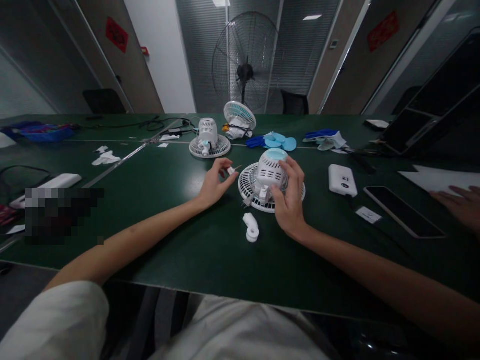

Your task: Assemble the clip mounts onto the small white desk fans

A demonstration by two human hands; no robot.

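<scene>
A small white fan [270,172] lies face down on its grille, with its motor housing and light-blue end cap facing up. My right hand [291,197] is closed around the right side of that housing, thumb in front and fingers at the top. To the left of the fan, my left hand [216,184] pinches a small white part [231,171] from which a thin rod sticks out; its exact kind is too small to make out. A curved white plastic arm [251,227] with a round end lies on the table in front of the fan.
Behind stand a second face-down fan [208,135] and a tilted fan [240,120], near light-blue fan blades [279,141]. On the right lie a white power bank [342,180], a phone [404,212] and another person's hand [459,205]. White scraps [106,158] lie left on the green table [168,255].
</scene>
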